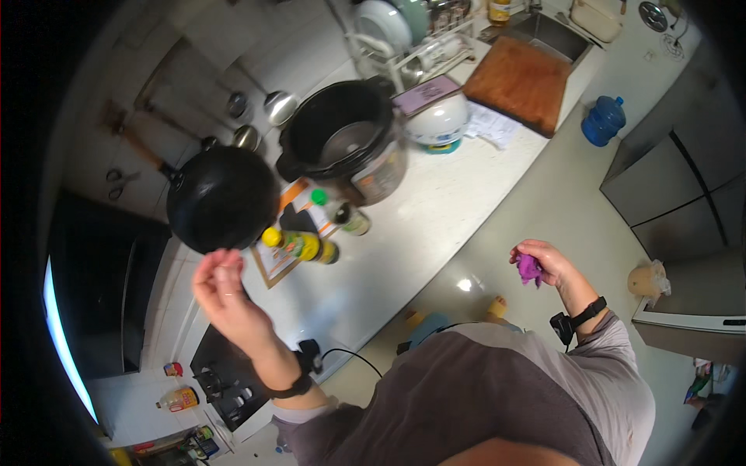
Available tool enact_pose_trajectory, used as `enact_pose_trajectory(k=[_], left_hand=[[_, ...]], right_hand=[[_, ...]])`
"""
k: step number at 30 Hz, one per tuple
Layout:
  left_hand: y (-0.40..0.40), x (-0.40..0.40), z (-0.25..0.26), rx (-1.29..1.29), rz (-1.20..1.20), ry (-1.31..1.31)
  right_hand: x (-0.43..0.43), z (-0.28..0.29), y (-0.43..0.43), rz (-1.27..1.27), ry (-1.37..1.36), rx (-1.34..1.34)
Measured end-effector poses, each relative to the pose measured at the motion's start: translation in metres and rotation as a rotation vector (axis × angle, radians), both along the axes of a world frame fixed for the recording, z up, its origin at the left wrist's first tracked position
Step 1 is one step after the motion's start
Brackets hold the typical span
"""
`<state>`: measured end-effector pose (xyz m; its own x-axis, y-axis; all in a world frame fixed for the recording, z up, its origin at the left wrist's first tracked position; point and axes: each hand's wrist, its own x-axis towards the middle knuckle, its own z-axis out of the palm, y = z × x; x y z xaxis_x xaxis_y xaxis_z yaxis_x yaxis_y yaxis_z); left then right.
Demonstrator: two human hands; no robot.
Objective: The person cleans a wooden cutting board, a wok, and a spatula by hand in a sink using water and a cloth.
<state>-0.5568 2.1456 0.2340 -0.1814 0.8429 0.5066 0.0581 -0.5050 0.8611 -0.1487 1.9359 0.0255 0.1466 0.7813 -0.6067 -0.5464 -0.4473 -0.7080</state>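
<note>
My right hand [545, 263] is closed around a crumpled purple cloth [529, 269], held over the floor away from the worktop. My left hand [230, 294] is raised beside the black wok [224, 198], its fingers loosely bent and blurred. No object shows in it, and I cannot tell whether the fingertips touch the wok's lower rim. Right of that hand are a yellow-capped bottle [303, 244] and a green-capped bottle [349, 218]. A board with papers [274, 262] lies partly behind them. Beyond stands a large dark cooker pot [349, 145], uncovered.
Along the white worktop [443, 192] are a patterned bowl [438, 121], a purple flat item [427, 95], a wooden cutting board [518, 81] and a dish rack [428, 55] near the sink [545, 36]. A hob [227, 373] lies left. A blue water jug [603, 121] stands on the floor.
</note>
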Motion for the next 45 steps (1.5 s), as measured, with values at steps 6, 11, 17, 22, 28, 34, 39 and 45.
enact_pose_trajectory(k=[6, 11, 17, 22, 28, 34, 39, 45], left_hand=[[-0.057, 0.200, -0.056, -0.359, -0.666, 0.023], [-0.082, 0.365, -0.102, -0.657, -1.074, 0.082], [-0.080, 0.521, -0.131, -0.822, -1.303, 0.305], [-0.056, 0.649, -0.165, -0.872, -1.391, 0.361], [-0.021, 0.806, -0.174, -0.951, -1.420, 0.353], [0.059, 0.922, -0.165, -0.877, -1.356, 0.210], [0.115, 0.976, -0.154, -0.912, -1.177, 0.146], [0.159, 1.037, -0.189, -1.028, -0.776, 0.063]], right_hand=[[0.120, 0.016, -0.047, -0.132, 0.127, 0.108], [0.215, 0.024, -0.081, -0.352, 0.046, 0.186], [0.303, 0.031, -0.083, -0.520, 0.045, 0.339], [0.383, 0.040, -0.047, -0.633, 0.068, 0.384], [0.512, 0.058, 0.027, -0.602, -0.083, 0.323], [0.681, 0.075, 0.119, -0.625, -0.103, 0.236], [0.860, 0.047, 0.219, -0.432, -0.460, 0.092], [1.075, -0.013, 0.360, -0.103, -1.455, -0.130]])
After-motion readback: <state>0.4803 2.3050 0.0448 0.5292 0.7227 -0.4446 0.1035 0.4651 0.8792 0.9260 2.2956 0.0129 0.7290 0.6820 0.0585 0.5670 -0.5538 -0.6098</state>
